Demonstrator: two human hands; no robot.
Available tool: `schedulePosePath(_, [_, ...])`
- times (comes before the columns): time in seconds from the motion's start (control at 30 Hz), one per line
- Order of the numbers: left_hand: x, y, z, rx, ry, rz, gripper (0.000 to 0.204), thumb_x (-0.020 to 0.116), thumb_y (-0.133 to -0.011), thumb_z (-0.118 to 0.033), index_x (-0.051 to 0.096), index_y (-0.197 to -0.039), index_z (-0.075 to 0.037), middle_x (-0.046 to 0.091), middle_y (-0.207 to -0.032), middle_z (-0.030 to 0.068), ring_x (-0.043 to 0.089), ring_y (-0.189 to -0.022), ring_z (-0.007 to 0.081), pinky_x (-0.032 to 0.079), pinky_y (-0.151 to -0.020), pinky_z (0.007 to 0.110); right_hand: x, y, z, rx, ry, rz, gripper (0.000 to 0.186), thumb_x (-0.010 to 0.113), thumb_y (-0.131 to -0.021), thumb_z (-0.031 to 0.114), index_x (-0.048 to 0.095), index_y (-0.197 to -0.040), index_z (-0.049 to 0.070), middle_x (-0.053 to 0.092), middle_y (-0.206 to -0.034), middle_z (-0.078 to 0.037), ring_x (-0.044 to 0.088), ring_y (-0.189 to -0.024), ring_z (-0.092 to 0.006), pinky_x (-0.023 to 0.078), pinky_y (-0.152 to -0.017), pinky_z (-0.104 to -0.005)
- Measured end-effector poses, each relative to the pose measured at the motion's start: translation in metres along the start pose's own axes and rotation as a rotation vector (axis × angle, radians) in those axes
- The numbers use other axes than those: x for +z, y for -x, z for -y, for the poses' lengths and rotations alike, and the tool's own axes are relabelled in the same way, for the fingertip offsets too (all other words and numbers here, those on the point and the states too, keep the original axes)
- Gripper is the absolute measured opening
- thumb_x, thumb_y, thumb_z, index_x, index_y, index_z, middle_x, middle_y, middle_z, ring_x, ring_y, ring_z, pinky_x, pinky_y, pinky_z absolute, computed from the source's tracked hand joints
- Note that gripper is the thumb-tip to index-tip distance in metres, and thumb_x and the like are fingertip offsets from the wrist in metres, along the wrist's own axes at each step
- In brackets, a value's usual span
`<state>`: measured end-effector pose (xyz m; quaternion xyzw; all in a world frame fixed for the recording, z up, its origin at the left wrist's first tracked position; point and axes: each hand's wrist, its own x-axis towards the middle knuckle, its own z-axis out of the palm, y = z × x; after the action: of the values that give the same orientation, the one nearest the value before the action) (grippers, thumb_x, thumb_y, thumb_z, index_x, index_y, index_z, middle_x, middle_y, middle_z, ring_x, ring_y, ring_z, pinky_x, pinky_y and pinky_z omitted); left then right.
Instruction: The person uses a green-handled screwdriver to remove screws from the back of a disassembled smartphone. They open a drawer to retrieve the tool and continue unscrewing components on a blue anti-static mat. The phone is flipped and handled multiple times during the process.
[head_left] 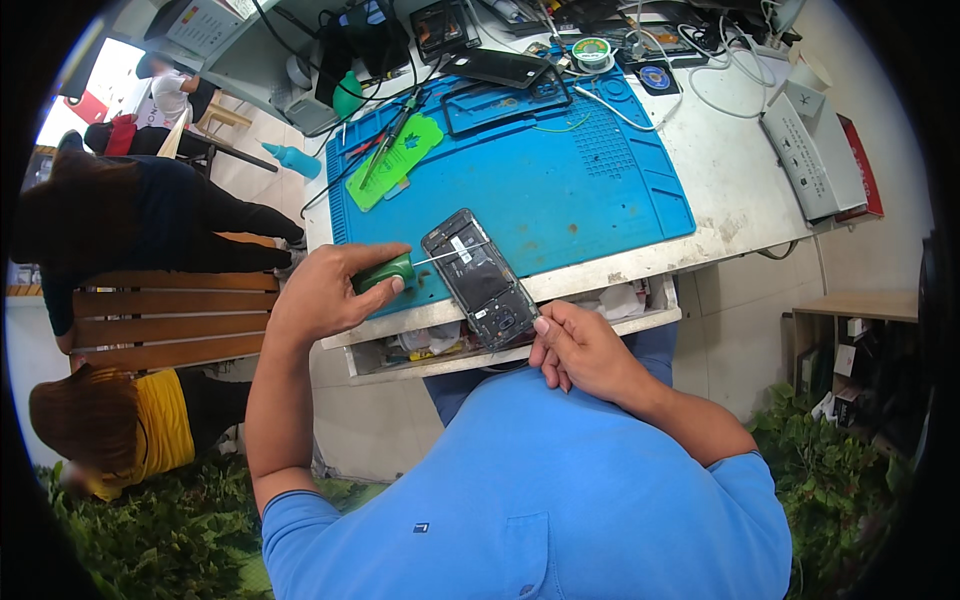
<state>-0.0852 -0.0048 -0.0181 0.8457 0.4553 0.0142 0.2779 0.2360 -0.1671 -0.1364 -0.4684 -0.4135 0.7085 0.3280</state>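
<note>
A black smartphone (483,283) with its back cover off shows its inner parts and white labels. It is tilted at the mat's front edge, its lower end over the open drawer. My right hand (585,350) pinches the lower right corner of the phone between thumb and fingers. In my left hand (325,295) is a screwdriver (384,273) with a green handle, gripped by thumb and fingers. Its thin shaft reaches across the upper part of the phone; whether the tip touches cannot be told.
Beneath both sits a blue repair mat (520,190) on a white worktable (735,170). On it are a bright green plate (405,160) and a black phone frame (500,110). A drawer (640,318) stands open before me. Cables (735,70) tangle at the back right. People sit on a wooden bench (180,315).
</note>
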Motion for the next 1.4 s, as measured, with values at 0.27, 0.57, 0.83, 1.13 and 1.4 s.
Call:
schedulePosePath(0.27, [0.003,0.000,0.003,-0.011,-0.005,0.007,0.054,0.080,-0.100,-0.042,0.085,-0.140,-0.007,0.087,-0.107,0.0224,0.083,-0.087,0.0298,0.064,-0.083,0.039,0.002,0.001,0.002,0.002,-0.021,-0.021,0.039,0.049,-0.128,0.030,0.063,-0.107,0.000,0.072,-0.087,-0.008,0.069,-0.064,-0.0105,0.056,-0.054,-0.0279])
schedulePosePath(0.57, [0.005,-0.001,0.000,0.003,0.017,0.016,0.055,0.080,-0.101,-0.043,0.084,-0.142,-0.008,0.086,-0.106,0.0217,0.081,-0.084,0.0304,0.063,-0.081,0.038,0.001,0.002,0.001,0.001,-0.014,-0.022,0.040,0.049,-0.128,0.031,0.063,-0.107,0.000,0.072,-0.086,-0.008,0.069,-0.063,-0.0103,0.056,-0.054,-0.0276])
schedulePosePath(0.83, [0.005,-0.003,-0.002,0.002,0.004,0.033,0.054,0.080,-0.101,-0.045,0.084,-0.141,-0.008,0.085,-0.102,0.0219,0.080,-0.082,0.0305,0.062,-0.079,0.038,0.001,0.002,0.000,-0.004,-0.035,-0.028,0.038,0.049,-0.128,0.030,0.063,-0.108,0.000,0.072,-0.087,-0.008,0.069,-0.064,-0.0103,0.055,-0.054,-0.0276])
schedulePosePath(1.13, [0.008,-0.001,0.003,0.024,0.002,-0.003,0.053,0.080,-0.101,-0.043,0.084,-0.141,-0.008,0.086,-0.108,0.0234,0.083,-0.088,0.0320,0.063,-0.083,0.040,0.002,0.001,0.000,-0.001,-0.028,-0.028,0.038,0.048,-0.128,0.029,0.063,-0.108,0.001,0.072,-0.087,-0.008,0.069,-0.064,-0.0101,0.055,-0.054,-0.0277])
schedulePosePath(1.4, [0.007,0.000,0.001,-0.016,0.009,0.040,0.052,0.080,-0.102,-0.042,0.084,-0.142,-0.009,0.086,-0.110,0.0236,0.083,-0.091,0.0353,0.063,-0.085,0.041,0.002,0.001,-0.001,0.002,-0.030,-0.019,0.038,0.047,-0.128,0.029,0.063,-0.108,0.001,0.072,-0.088,-0.007,0.069,-0.064,-0.0102,0.055,-0.054,-0.0275])
